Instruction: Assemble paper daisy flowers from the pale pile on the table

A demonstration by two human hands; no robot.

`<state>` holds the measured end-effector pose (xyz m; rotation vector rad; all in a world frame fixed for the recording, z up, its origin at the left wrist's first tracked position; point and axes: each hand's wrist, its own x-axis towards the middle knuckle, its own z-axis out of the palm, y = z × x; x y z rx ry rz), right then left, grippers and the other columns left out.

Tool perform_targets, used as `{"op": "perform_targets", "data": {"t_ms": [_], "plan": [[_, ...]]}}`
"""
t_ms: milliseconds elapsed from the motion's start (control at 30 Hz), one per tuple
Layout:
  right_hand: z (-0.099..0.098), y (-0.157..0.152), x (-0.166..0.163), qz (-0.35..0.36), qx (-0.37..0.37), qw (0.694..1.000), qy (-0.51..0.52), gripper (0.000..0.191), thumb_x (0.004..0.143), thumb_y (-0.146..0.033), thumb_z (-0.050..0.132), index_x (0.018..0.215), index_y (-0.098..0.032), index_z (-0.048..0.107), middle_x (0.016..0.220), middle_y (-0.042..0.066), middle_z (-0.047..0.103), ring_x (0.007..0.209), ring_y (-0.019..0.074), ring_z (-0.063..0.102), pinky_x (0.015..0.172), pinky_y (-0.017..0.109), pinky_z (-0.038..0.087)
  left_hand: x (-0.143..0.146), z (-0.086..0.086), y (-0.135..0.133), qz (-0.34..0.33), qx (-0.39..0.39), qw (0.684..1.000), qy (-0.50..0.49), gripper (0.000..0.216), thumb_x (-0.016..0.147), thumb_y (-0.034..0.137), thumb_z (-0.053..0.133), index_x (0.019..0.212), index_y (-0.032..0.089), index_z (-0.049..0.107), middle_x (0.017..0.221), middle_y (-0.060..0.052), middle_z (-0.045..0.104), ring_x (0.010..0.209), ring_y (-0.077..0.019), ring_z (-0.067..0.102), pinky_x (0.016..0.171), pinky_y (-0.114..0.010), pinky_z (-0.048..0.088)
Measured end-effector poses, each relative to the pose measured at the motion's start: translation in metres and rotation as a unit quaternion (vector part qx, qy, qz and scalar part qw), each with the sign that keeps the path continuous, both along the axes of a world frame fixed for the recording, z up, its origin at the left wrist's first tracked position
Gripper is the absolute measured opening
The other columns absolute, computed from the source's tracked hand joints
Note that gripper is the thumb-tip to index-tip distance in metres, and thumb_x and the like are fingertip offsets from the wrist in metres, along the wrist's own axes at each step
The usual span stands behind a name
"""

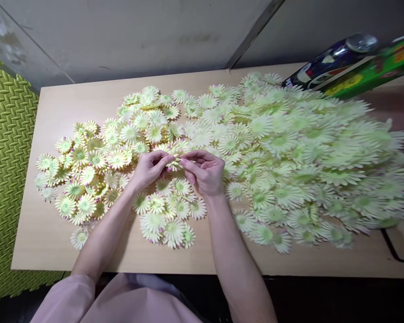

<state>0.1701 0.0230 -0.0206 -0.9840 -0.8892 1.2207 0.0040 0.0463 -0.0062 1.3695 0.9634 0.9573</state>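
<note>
While the left hand (151,168) and right hand (207,172) pinch one flower (175,164) (centre of the frame), it lies between their fingertips.

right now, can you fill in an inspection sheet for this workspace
Surface: light wood-toned tabletop, flowers over much of it.
Job's things: pale yellow-green artificial-looking flowers, some purple-tipped; looser groups left and centre, a dense overlapping heap right.
Clutter: dark labelled container and green package side by side, far right.
Hands: left hand and right hand pinch at one flower, partly hidden by fingers.
Cables: nothing seen for certain; black curved strip at right is unclear.
Surroundings: grey wall behind, green textured mat left.
</note>
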Motion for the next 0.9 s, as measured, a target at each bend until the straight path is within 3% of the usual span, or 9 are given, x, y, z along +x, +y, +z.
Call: {"op": "perform_targets", "data": {"t_ms": [233, 333, 500, 567, 733, 900], "plan": [[0.007, 0.002, 0.001, -0.060, 0.000, 0.998, 0.025, 0.020, 0.060, -0.016, 0.083, 0.072, -0.017, 0.068, 0.072, 0.000, 0.075, 0.028, 0.0007, 0.041, 0.026, 0.015, 0.030, -0.002, -0.004, 0.001, -0.002, -0.024, 1.000, -0.016, 0.037, 0.086, 0.049, 0.064, 0.073, 0.015, 0.059, 0.054, 0.003, 0.056, 0.041, -0.0043, 0.049, 0.041, -0.018, 0.036], [0.009, 0.005, 0.014, -0.146, 0.010, 0.988, 0.045, 0.019, 0.059, -0.016, 0.080, 0.071, -0.017, 0.066, 0.071, -0.001, 0.074, 0.028, -0.0015, 0.036, 0.027, 0.014, 0.026, -0.004, 0.000, -0.001, 0.005, -0.036, 0.999, -0.034, 0.039, 0.086, 0.051, 0.062, 0.070, 0.016, 0.054, 0.050, 0.005, 0.052, 0.041, -0.0055, 0.050, 0.042, -0.019, 0.037], [0.010, 0.006, 0.027, -0.326, 0.045, 0.943, 0.052, 0.020, 0.063, -0.019, 0.079, 0.079, -0.018, 0.067, 0.068, -0.006, 0.069, 0.032, -0.0012, 0.041, 0.028, 0.013, 0.026, -0.005, 0.003, -0.002, 0.023, -0.039, 0.998, -0.038, 0.039, 0.088, 0.051, 0.061, 0.070, 0.017, 0.055, 0.047, 0.005, 0.052, 0.039, -0.0055, 0.048, 0.041, -0.019, 0.035], [0.010, 0.003, 0.022, -0.302, 0.063, 0.951, 0.039, 0.018, 0.064, -0.020, 0.079, 0.077, -0.018, 0.066, 0.064, -0.007, 0.066, 0.031, -0.0001, 0.042, 0.028, 0.015, 0.026, -0.004, 0.001, -0.001, 0.025, -0.039, 0.998, -0.034, 0.038, 0.087, 0.051, 0.061, 0.072, 0.016, 0.058, 0.049, 0.005, 0.052, 0.040, -0.0057, 0.049, 0.041, -0.019, 0.036], [0.007, -0.006, -0.001, -0.116, 0.043, 0.992, -0.027, 0.019, 0.067, -0.024, 0.082, 0.077, -0.019, 0.067, 0.075, -0.003, 0.071, 0.029, 0.0027, 0.046, 0.027, 0.019, 0.032, -0.004, -0.004, 0.001, 0.010, -0.029, 1.000, -0.005, 0.037, 0.086, 0.051, 0.063, 0.075, 0.016, 0.061, 0.053, 0.004, 0.054, 0.042, -0.0052, 0.048, 0.043, -0.019, 0.036], [0.002, -0.008, -0.006, -0.052, 0.002, 0.998, -0.047, 0.023, 0.067, -0.024, 0.084, 0.085, -0.019, 0.070, 0.081, 0.000, 0.075, 0.031, 0.0039, 0.050, 0.026, 0.018, 0.036, -0.003, -0.003, 0.002, 0.005, -0.011, 1.000, 0.009, 0.039, 0.086, 0.050, 0.064, 0.070, 0.015, 0.059, 0.053, 0.004, 0.051, 0.043, -0.0043, 0.044, 0.044, -0.019, 0.033]]}}
